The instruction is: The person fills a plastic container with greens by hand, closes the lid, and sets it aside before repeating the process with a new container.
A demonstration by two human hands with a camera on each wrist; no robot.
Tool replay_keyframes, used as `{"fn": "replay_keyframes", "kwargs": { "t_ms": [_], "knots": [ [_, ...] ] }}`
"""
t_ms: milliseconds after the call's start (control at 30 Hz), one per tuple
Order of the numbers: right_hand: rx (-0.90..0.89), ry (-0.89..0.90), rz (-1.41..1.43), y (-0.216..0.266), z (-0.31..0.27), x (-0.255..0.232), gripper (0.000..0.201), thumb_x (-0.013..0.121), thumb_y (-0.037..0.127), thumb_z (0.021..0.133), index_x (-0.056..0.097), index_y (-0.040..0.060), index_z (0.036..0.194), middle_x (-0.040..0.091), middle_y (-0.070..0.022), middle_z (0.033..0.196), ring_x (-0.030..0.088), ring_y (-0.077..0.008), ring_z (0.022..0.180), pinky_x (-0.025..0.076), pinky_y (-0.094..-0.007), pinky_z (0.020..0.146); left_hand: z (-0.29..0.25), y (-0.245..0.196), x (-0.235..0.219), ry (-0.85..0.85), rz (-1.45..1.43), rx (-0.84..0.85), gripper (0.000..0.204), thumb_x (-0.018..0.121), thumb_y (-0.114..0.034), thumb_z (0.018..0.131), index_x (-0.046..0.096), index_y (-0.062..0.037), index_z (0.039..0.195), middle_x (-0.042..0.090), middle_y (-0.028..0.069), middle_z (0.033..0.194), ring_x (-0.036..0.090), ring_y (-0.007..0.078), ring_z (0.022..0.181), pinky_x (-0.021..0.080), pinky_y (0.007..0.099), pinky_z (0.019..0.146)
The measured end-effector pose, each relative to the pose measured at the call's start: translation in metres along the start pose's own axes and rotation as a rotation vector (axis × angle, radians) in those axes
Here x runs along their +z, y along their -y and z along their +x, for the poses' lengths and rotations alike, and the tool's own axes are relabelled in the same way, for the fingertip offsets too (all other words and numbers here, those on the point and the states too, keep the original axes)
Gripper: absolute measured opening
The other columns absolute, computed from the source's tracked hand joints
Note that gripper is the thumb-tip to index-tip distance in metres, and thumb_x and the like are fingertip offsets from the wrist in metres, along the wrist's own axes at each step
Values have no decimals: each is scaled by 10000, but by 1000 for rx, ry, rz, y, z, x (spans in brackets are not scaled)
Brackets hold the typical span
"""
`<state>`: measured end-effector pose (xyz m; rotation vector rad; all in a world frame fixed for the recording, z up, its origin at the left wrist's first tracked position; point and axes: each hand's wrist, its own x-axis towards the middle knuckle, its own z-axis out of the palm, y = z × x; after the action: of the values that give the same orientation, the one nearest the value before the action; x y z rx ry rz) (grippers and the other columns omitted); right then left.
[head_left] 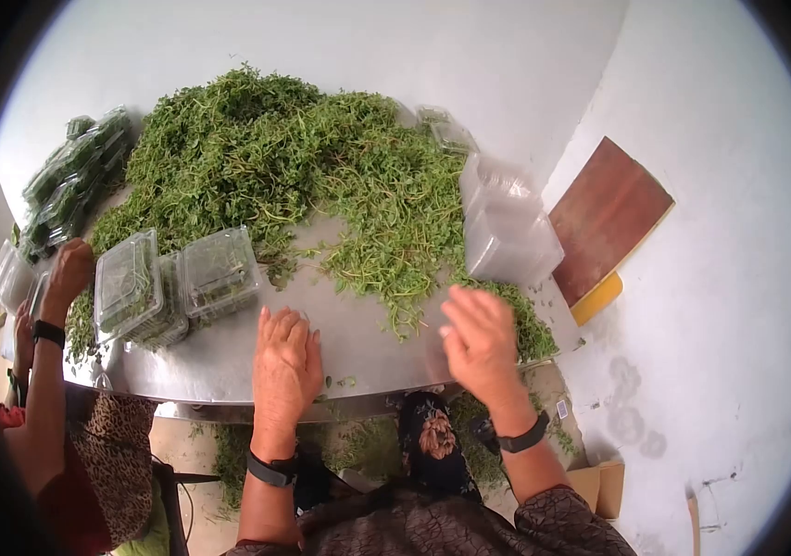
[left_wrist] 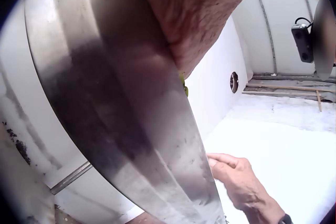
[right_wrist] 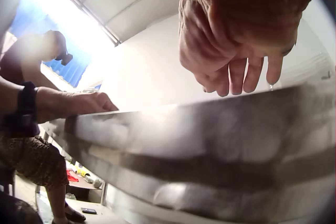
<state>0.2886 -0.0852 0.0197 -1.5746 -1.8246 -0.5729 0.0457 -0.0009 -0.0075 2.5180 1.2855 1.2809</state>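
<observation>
Bright, even daylight with fisheye-bent, dark-vignetted edges; the right-wrist view glares top left; both wrist views are blurred.

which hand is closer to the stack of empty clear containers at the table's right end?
Right. The right hand hovers just below and left of the empty container stack, at the herb pile's edge. The left hand rests flat on the steel table, further left.
</observation>
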Motion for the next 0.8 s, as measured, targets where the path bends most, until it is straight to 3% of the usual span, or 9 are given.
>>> {"fn": "replay_keyframes", "kwargs": {
  "t_ms": [100, 233, 400, 500, 800],
  "knots": [
    [57, -135, -139, -25, 22, -25, 267, 658, 124, 799, 654, 4, 1038, 635, -141, 1142, 538, -301, 1084, 389, -426, 964, -2, 2, 2, -24, 1, 12, 139, 608, -13, 803, 601, 50, 926, 626, 194, 1002, 572, 363, 1062, 359, 494, 1065],
    [84, -150, -171, -72, 41, -24, 285, 667, 115, 786, 650, -1, 1046, 641, -134, 1131, 537, -308, 1074, 390, -436, 941, -1, 2, 2, -43, -3, 6, 133, 602, -8, 803, 604, 46, 925, 629, 192, 998, 575, 362, 1057, 361, 488, 1064],
    [165, 31, -72, -100, 56, -13, 213, 672, 122, 777, 689, 34, 970, 682, -107, 953, 579, -312, 955, 437, -411, 866, -3, 4, 3, -40, -35, 14, 131, 596, -2, 802, 603, 43, 926, 629, 185, 1004, 580, 359, 1046, 368, 491, 1056],
    [119, 27, -47, -100, 65, -16, 143, 674, 132, 778, 714, 54, 891, 677, -103, 874, 596, -312, 885, 473, -393, 791, -3, 6, 4, -42, -34, 13, 132, 594, -3, 803, 604, 42, 927, 631, 183, 997, 583, 365, 1041, 371, 493, 1054],
    [247, 177, 244, -110, 79, -24, 114, 657, 101, 783, 721, 29, 844, 666, -111, 806, 636, -293, 742, 499, -370, 690, -1, 5, 2, -39, -71, -12, 128, 603, -7, 797, 612, 32, 919, 642, 167, 969, 593, 355, 1032, 369, 495, 1057]
  ]
}}
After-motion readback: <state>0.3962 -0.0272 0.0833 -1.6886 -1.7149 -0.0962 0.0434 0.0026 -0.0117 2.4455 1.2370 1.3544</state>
